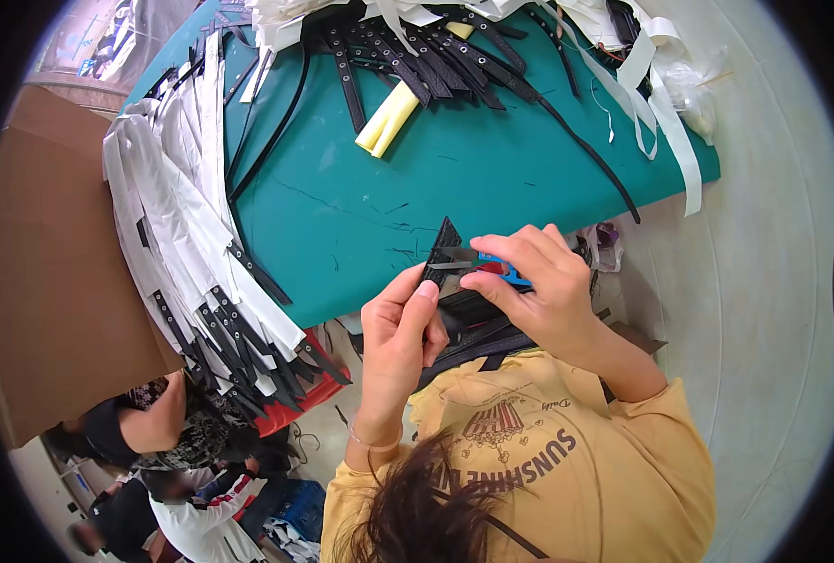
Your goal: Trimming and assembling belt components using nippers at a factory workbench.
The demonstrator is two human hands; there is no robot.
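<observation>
My left hand (395, 328) pinches a black strap (446, 235) between thumb and fingers, its pointed end sticking up past the fingertips. My right hand (550, 293) grips small thread snips (506, 271) with blue and red handles. Their metal blades are parted and lie against or just beside the strap end; I cannot tell whether they touch it. Beneath both hands, a dark strap bundle (478, 324) lies by the front edge of the green table (342, 220).
Black eyelet straps (417, 61) and a yellow roll (389, 120) lie at the table's far side. White-wrapped straps (173, 188) hang over its left edge beside a cardboard box (70, 253). White strips (675, 141) trail at the right. Other people (192, 507) sit at lower left.
</observation>
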